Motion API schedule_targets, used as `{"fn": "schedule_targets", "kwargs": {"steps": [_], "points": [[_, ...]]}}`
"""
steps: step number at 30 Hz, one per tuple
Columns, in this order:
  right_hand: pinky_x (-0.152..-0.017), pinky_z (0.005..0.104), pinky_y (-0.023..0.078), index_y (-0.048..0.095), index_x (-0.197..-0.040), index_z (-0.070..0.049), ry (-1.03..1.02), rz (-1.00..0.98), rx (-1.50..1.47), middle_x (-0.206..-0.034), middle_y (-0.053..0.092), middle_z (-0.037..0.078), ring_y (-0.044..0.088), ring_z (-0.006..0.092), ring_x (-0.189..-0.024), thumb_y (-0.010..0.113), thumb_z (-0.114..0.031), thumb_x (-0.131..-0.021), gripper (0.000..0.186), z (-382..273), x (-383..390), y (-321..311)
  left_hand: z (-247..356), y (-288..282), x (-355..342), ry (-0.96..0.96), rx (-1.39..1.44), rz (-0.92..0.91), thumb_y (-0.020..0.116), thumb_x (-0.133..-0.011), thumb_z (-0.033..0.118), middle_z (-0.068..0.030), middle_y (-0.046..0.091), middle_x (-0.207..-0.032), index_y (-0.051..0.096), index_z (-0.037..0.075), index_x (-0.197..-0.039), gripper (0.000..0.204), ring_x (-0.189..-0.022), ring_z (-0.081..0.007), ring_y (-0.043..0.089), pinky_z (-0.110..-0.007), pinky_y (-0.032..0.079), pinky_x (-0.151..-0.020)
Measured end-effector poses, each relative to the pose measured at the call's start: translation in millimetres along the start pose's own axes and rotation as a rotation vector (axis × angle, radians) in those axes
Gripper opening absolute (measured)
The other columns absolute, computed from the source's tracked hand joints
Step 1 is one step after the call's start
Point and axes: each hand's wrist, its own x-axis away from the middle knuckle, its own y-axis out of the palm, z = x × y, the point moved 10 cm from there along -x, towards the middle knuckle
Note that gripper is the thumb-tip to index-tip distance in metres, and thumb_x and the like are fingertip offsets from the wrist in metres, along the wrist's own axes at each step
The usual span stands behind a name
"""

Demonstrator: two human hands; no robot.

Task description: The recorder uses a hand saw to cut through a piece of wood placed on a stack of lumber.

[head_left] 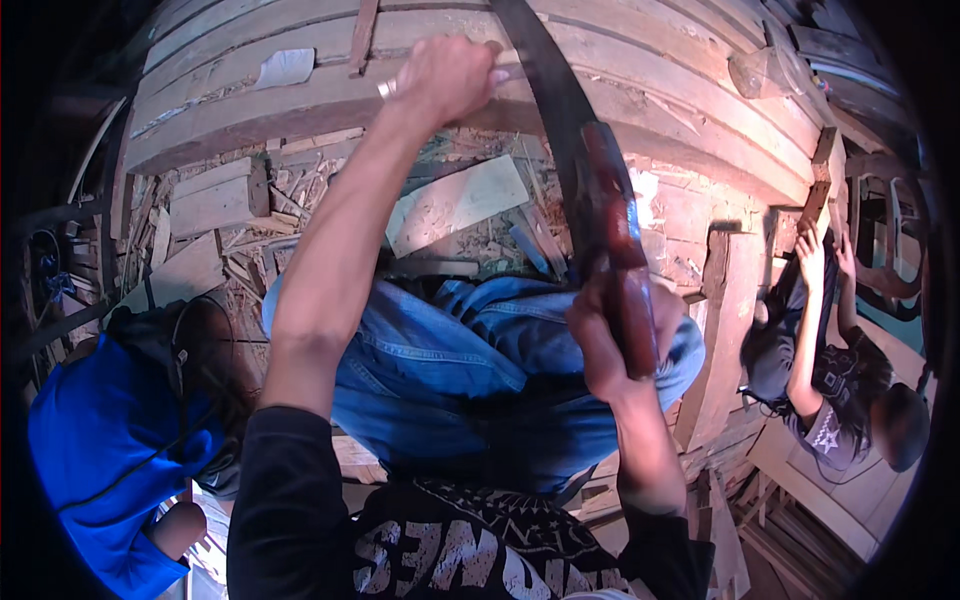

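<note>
Right now I'm mid-cut, I'd say: my right hand point(607, 340) is closed tight round the reddish wooden handle of the handsaw point(590, 190), whose dark blade runs up and away to the thick plank point(330, 100) ahead of me. My left hand point(440, 78) is clenched on that plank's near edge just beside the blade, arm stretched out nearly straight, a ring showing on one finger. My right arm is bent, wrist cocked, saw held steeply. Next, as I judge it, I need a steady stroke in line with the blade, left fingers kept apart from the teeth. Offcuts and shavings point(460, 205) litter the floor below my jeans point(450, 370). A person in blue point(110, 440) crouches at my left, another point(830, 380) at my right
</note>
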Motion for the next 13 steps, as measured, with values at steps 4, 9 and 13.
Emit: {"fn": "schedule_targets", "kwargs": {"steps": [4,9,13], "points": [[-0.042,0.0236,0.028,0.040,-0.058,-0.006,0.090,0.030,-0.157,-0.050,0.038,-0.001,0.032,0.0080,-0.044,0.058,0.005,-0.063,0.022,11.2,17.8,6.5,-0.8,13.5,7.0,0.037,0.029,-0.001,0.062,-0.086,0.035,-0.0158,0.066,-0.070,0.067,0.013,-0.103,0.028,-0.069,-0.0333,0.066,-0.047,0.052,-0.065],[-0.040,0.0256,0.028,0.039,-0.058,-0.007,-0.211,-0.036,0.210,-0.050,0.035,0.001,0.031,0.0113,-0.040,0.058,0.004,-0.061,0.023,-16.2,9.0,17.3,8.7,4.9,2.6,0.043,-0.004,0.074,0.060,-0.088,0.034,-0.0150,0.066,-0.068,0.068,0.012,-0.095,0.024,-0.067,-0.0327,0.066,-0.045,0.053,-0.063],[-0.040,0.0261,0.028,0.038,-0.057,-0.007,-0.138,-0.082,0.013,-0.049,0.035,0.001,0.031,0.0112,-0.040,0.057,0.005,-0.061,0.023,2.0,7.8,25.1,-6.3,3.9,8.5,-0.015,0.016,0.148,0.059,-0.088,0.036,-0.0145,0.066,-0.068,0.068,0.013,-0.096,0.025,-0.066,-0.0325,0.067,-0.045,0.053,-0.062]]}}
